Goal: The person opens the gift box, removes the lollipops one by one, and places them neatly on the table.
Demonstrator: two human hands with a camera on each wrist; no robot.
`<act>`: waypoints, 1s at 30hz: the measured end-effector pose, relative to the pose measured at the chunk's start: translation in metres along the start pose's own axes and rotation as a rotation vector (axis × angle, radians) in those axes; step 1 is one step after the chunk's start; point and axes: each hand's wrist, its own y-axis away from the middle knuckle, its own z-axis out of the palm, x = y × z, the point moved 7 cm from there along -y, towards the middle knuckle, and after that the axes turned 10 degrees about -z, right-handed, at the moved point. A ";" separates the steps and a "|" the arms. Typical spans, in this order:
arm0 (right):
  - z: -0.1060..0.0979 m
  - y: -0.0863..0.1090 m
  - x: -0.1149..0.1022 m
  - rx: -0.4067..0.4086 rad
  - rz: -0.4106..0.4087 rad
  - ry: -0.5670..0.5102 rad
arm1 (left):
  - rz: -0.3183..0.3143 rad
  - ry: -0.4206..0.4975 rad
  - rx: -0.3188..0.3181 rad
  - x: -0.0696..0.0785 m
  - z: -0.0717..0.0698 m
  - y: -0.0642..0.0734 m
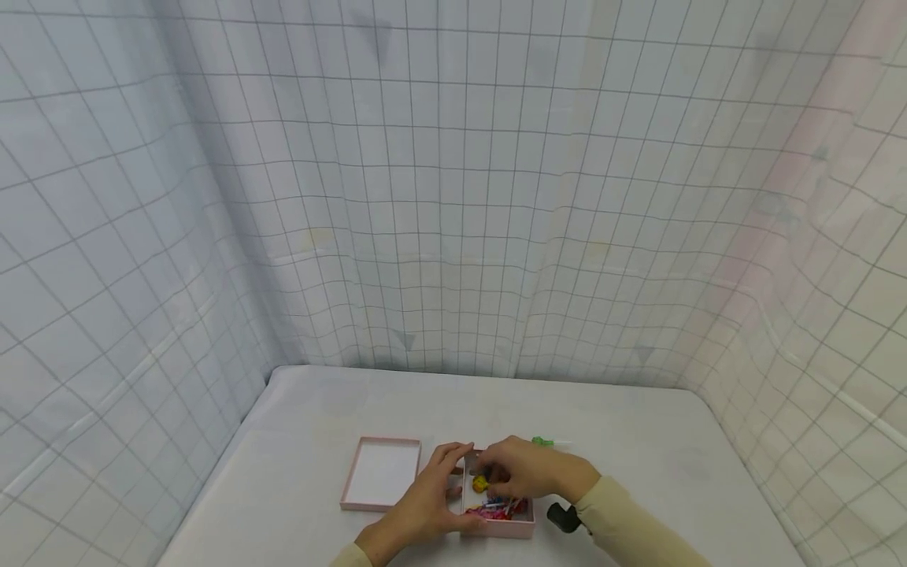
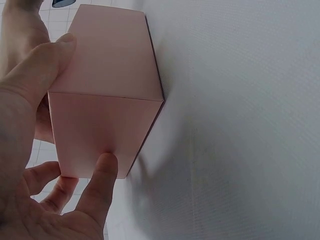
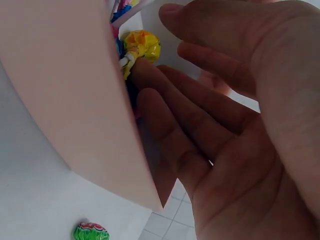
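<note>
A pink box [image 1: 509, 530] without its cover stands on the table, with several wrapped lollipops [image 1: 499, 508] heaped at its near end. My left hand [image 1: 423, 505] steadies it from the left. In the left wrist view the thumb lies on one wall of the box [image 2: 107, 55] and a fingertip presses the adjoining wall. My right hand [image 1: 530, 469] reaches over the right wall, fingers inside the box. A yellow-wrapped lollipop [image 3: 144, 44] lies right at those fingertips in the right wrist view, while the thumb stays apart from the fingers.
The pink-rimmed lid [image 1: 385, 472], white inside, lies left of the box. Behind the right hand is a green-wrapped lollipop [image 1: 542, 441] with a white stick. A small black object [image 1: 563, 517] sits beside the right sleeve. Gridded white curtains [image 1: 460, 236] surround the table.
</note>
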 end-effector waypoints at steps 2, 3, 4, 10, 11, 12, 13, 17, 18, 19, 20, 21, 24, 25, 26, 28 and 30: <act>0.004 -0.004 0.002 -0.025 0.022 -0.009 | 0.007 0.008 -0.002 0.000 0.000 0.000; 0.006 -0.006 0.002 -0.034 0.024 -0.005 | 0.005 0.010 -0.003 -0.001 0.001 0.000; 0.007 -0.008 0.002 -0.042 0.024 0.002 | 0.004 0.011 -0.003 -0.001 0.001 0.000; 0.015 -0.019 0.001 -0.088 0.011 0.071 | -0.004 0.014 0.001 -0.003 0.002 0.000; 0.016 -0.020 0.001 -0.096 0.011 0.079 | 0.001 0.019 0.001 -0.002 0.002 0.000; 0.018 -0.021 0.001 -0.103 0.013 0.086 | 0.006 0.018 0.002 -0.002 0.002 0.000; 0.019 -0.023 0.000 -0.107 0.015 0.091 | 0.012 0.016 0.003 -0.002 0.002 0.000; 0.022 -0.026 -0.001 -0.119 0.029 0.092 | 0.031 -0.005 0.012 -0.001 0.002 -0.001; 0.022 -0.026 -0.001 -0.117 0.029 0.088 | 0.033 -0.009 0.014 -0.001 0.002 -0.001; 0.022 -0.027 -0.001 -0.114 0.026 0.084 | 0.034 -0.009 0.014 -0.001 0.002 -0.001; 0.022 -0.027 -0.001 -0.112 0.021 0.082 | 0.034 -0.007 0.014 -0.001 0.002 -0.001; 0.021 -0.027 -0.001 -0.108 0.014 0.075 | 0.036 -0.006 0.013 -0.001 0.002 -0.001; 0.021 -0.026 0.000 -0.098 -0.008 0.076 | 0.035 -0.008 0.014 -0.001 0.003 -0.001; 0.020 -0.026 0.000 -0.095 -0.015 0.078 | 0.035 -0.015 0.017 -0.001 0.002 -0.001; 0.020 -0.025 0.000 -0.092 -0.021 0.075 | 0.035 -0.019 0.019 -0.001 0.002 -0.001; 0.019 -0.025 0.000 -0.085 -0.030 0.071 | 0.034 -0.029 0.025 -0.001 0.001 -0.001; 0.017 -0.025 0.000 -0.074 -0.039 0.070 | 0.033 -0.038 0.032 -0.001 0.000 -0.001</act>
